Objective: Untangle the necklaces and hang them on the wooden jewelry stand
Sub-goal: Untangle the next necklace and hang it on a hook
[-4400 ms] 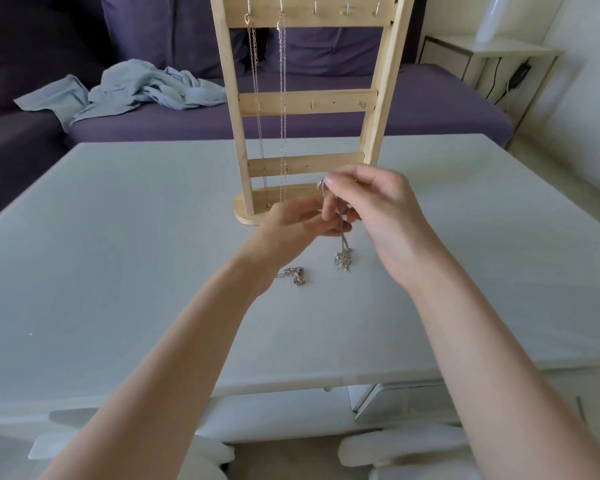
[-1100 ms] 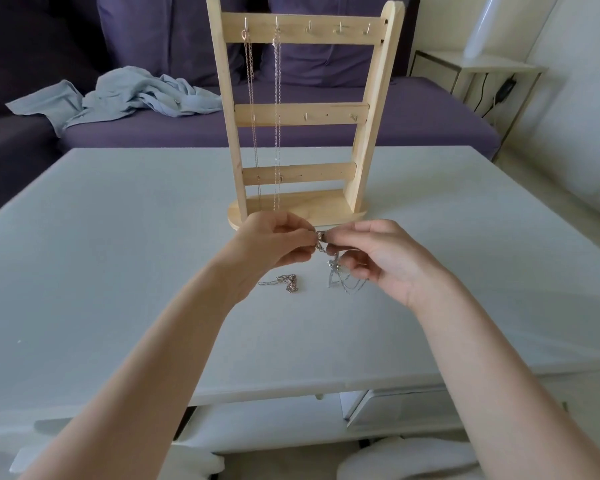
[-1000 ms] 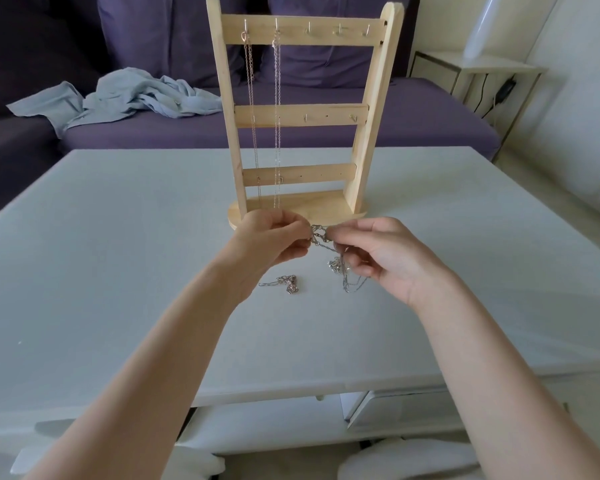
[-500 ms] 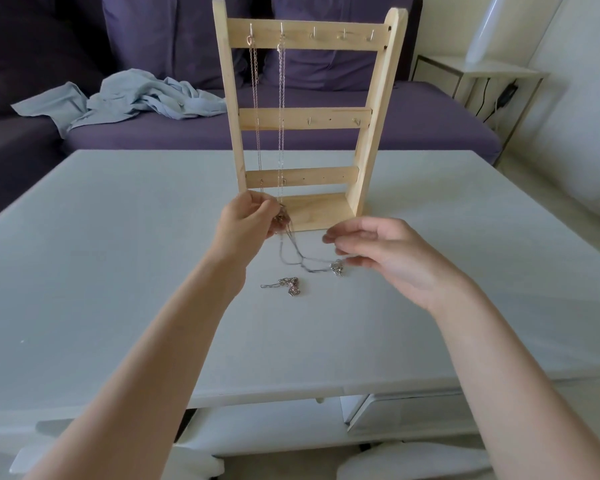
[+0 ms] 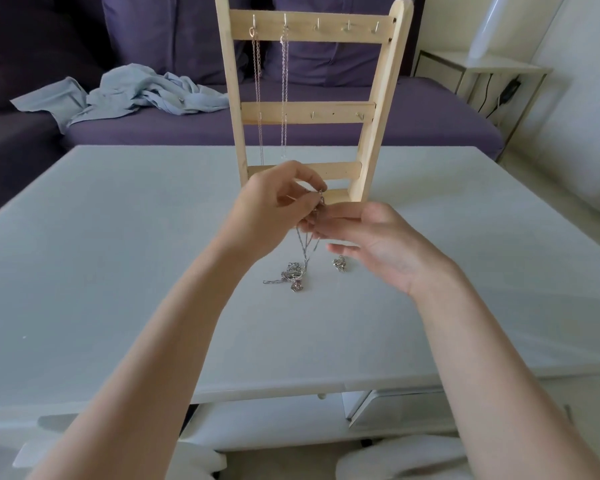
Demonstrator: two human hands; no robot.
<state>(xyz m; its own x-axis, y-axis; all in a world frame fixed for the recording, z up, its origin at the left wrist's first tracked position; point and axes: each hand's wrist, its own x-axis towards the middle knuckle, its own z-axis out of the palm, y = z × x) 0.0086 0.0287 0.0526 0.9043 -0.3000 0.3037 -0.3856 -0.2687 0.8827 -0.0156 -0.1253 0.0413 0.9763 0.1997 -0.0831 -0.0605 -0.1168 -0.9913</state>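
Your left hand (image 5: 274, 206) pinches the thin silver necklace chain (image 5: 307, 245) up high, fingers curled tight on it. The chain hangs down to a small silver tangle (image 5: 293, 275) lying on the pale grey table top (image 5: 118, 271). Your right hand (image 5: 378, 244) is at three o'clock from the chain, palm up; its fingers reach in beside the chain, but you cannot tell if they hold it. A little silver lump (image 5: 340, 263) lies just under those fingers. At twelve o'clock stands the tall light wooden jewelry stand (image 5: 378, 98), with two long chains (image 5: 271, 91) hanging from its top hooks. Behind it is a purple sofa (image 5: 430, 109) with a crumpled light blue cloth (image 5: 129, 95) at ten o'clock. A white side table (image 5: 478, 69) sits at two o'clock.
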